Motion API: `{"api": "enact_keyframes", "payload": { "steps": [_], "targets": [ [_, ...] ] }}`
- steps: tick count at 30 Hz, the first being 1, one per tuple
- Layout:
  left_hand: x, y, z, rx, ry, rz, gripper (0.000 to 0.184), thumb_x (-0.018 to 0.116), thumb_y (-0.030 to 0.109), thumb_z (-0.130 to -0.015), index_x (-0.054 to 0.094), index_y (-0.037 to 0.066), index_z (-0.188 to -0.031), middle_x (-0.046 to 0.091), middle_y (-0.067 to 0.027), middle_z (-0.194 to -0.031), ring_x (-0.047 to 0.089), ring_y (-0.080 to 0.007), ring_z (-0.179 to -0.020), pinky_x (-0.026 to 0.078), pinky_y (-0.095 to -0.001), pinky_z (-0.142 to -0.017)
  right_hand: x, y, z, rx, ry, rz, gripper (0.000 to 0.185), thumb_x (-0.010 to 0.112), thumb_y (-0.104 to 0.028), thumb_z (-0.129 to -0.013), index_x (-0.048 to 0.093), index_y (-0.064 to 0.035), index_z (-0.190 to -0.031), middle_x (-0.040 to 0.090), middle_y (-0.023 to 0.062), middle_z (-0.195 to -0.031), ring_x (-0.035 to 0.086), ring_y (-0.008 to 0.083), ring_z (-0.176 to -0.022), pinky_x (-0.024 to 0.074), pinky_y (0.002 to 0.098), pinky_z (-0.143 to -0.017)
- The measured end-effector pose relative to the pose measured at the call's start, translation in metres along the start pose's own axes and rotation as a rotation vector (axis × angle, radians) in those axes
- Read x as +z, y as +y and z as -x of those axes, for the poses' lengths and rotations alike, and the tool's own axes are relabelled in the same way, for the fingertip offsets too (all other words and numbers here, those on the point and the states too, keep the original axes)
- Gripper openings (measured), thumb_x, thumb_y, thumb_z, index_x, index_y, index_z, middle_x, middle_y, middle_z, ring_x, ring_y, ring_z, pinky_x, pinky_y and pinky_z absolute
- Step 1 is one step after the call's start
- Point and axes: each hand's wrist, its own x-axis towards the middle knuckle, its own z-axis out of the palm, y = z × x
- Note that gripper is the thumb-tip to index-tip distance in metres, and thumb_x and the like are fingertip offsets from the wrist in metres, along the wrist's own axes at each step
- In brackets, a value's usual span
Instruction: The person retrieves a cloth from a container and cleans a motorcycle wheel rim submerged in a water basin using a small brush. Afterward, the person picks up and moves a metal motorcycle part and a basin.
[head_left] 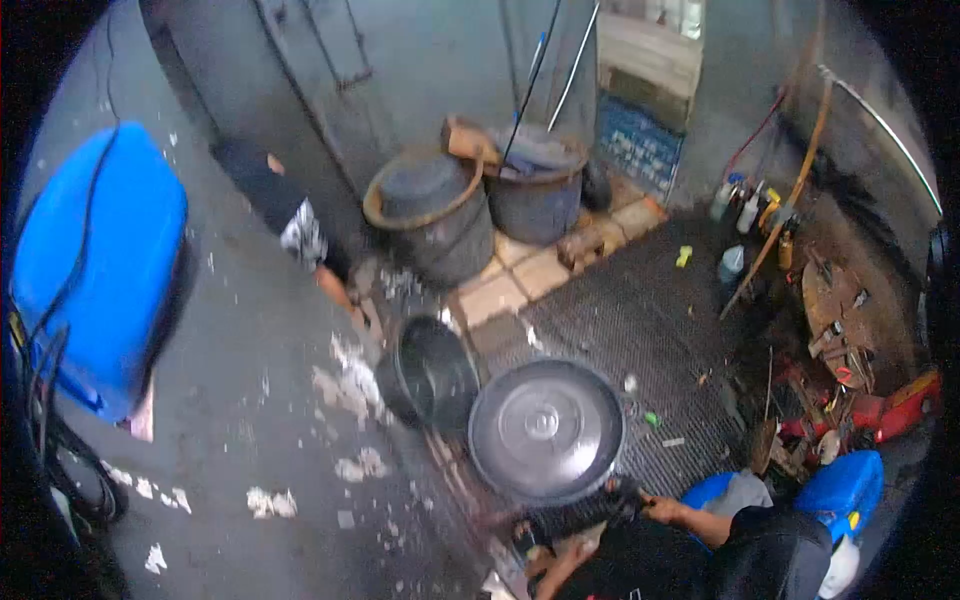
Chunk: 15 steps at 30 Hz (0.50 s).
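Lying just ahead and left of the fingers of our right hand [636,500] — touching or not, we cannot tell — the round grey basin [545,428] shows no long axis; our left hand [536,543] is slightly farther off; both hands blur, fingers wide or closed unclear.

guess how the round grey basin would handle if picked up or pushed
The basin is probably fairly stiff, since its round rim holds an even shape. Its shiny surface suggests it could be slippery to grip. Stood on edge, that circular outline would likely let it roll.
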Motion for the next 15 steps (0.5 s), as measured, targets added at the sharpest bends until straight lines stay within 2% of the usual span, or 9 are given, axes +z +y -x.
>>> {"api": "enact_keyframes", "payload": {
  "steps": [1, 5, 7, 8, 10, 11, 12, 13, 15],
  "targets": [
    [0.005, -0.013, 0.002, 0.009, -0.015, 0.011, 0.031, 0.050, 0.028, -0.091, 0.056, 0.007, -0.113, 0.061, -0.0195, -0.103, 0.060, -0.0366, -0.093, 0.046, -0.0435, -0.082, -0.019, -0.033, 0.029, 0.230, -0.157, -0.001, 0.048, 0.057, -0.044, -0.082, 0.062, -0.0060, -0.110, 0.059, 0.0207, -0.116, 0.056, 0.0361, -0.108, 0.0439, 0.0447, -0.091],
    [0.018, -0.063, -0.013, -0.044, 0.070, -0.397, 0.044, 0.047, 0.040, -0.091, 0.055, 0.005, -0.116, 0.063, -0.0228, -0.099, 0.063, -0.0385, -0.087, 0.049, -0.0461, -0.077, -0.072, -0.075, 0.056, 0.136, -0.141, 0.102, 0.051, 0.057, -0.043, -0.082, 0.059, -0.0043, -0.115, 0.058, 0.0250, -0.114, 0.056, 0.0381, -0.107, 0.0448, 0.0417, -0.090],
    [0.010, -0.042, -0.029, -0.361, -0.165, -0.435, 0.066, 0.049, 0.052, -0.086, 0.039, 0.004, -0.130, 0.061, -0.0269, -0.101, 0.063, -0.0386, -0.089, 0.049, -0.0471, -0.077, -0.069, -0.069, 0.029, 0.235, 0.143, -0.182, 0.045, 0.055, -0.037, -0.084, 0.059, -0.0039, -0.114, 0.058, 0.0253, -0.112, 0.056, 0.0397, -0.106, 0.0453, 0.0426, -0.089],
    [0.029, -0.120, -0.042, -0.257, -0.162, -0.524, 0.066, 0.048, 0.051, -0.088, 0.037, 0.002, -0.131, 0.061, -0.0286, -0.100, 0.061, -0.0398, -0.092, 0.048, -0.0477, -0.079, -0.064, -0.067, 0.008, 0.115, 0.355, -0.234, 0.034, 0.055, -0.027, -0.086, 0.061, -0.0003, -0.106, 0.064, 0.0227, -0.099, 0.062, 0.0356, -0.095, 0.0475, 0.0401, -0.083],
    [0.029, -0.121, -0.069, -0.305, -0.231, -0.602, 0.063, 0.049, 0.047, -0.088, 0.038, 0.001, -0.131, 0.060, -0.0289, -0.102, 0.060, -0.0411, -0.094, 0.047, -0.0483, -0.082, -0.063, -0.059, -0.040, -0.081, 0.569, -0.522, 0.018, 0.050, -0.013, -0.088, 0.058, 0.0015, -0.095, 0.059, 0.0118, -0.077, 0.056, 0.0171, -0.073, 0.0462, 0.0290, -0.072],
    [0.041, -0.144, -0.087, -0.430, -0.297, -0.650, 0.060, 0.053, 0.041, -0.087, 0.039, -0.001, -0.128, 0.057, -0.0295, -0.108, 0.057, -0.0409, -0.099, 0.046, -0.0471, -0.085, -0.057, -0.049, -0.063, -0.170, 0.674, -0.542, 0.020, 0.049, -0.014, -0.090, 0.058, 0.0017, -0.099, 0.062, 0.0086, -0.081, 0.056, 0.0177, -0.074, 0.0465, 0.0302, -0.070],
    [0.036, -0.144, -0.110, -0.083, -0.257, -0.421, 0.059, 0.057, 0.038, -0.086, 0.042, -0.005, -0.124, 0.054, -0.0279, -0.114, 0.055, -0.0398, -0.104, 0.044, -0.0454, -0.088, -0.057, -0.047, -0.080, -0.024, 0.684, -0.628, 0.022, 0.050, -0.017, -0.091, 0.057, 0.0003, -0.102, 0.061, 0.0086, -0.083, 0.056, 0.0168, -0.075, 0.0461, 0.0296, -0.071],
    [0.036, -0.138, -0.120, -0.364, -0.263, -0.576, 0.054, 0.059, 0.035, -0.086, 0.045, -0.004, -0.121, 0.054, -0.0244, -0.116, 0.053, -0.0393, -0.105, 0.044, -0.0443, -0.089, -0.054, -0.042, -0.093, 0.110, 0.702, -0.696, 0.024, 0.051, -0.020, -0.093, 0.057, -0.0010, -0.106, 0.061, 0.0086, -0.084, 0.057, 0.0158, -0.077, 0.0456, 0.0289, -0.071],
    [0.067, -0.251, -0.138, -0.135, -0.098, -0.938, 0.059, 0.058, 0.038, -0.085, 0.043, -0.001, -0.126, 0.050, -0.0220, -0.123, 0.048, -0.0388, -0.113, 0.041, -0.0481, -0.092, -0.026, -0.010, -0.120, 0.179, 0.717, -0.877, 0.024, 0.051, -0.019, -0.093, 0.056, -0.0017, -0.108, 0.061, 0.0056, -0.087, 0.056, 0.0123, -0.078, 0.0450, 0.0260, -0.071]
  ]
}}
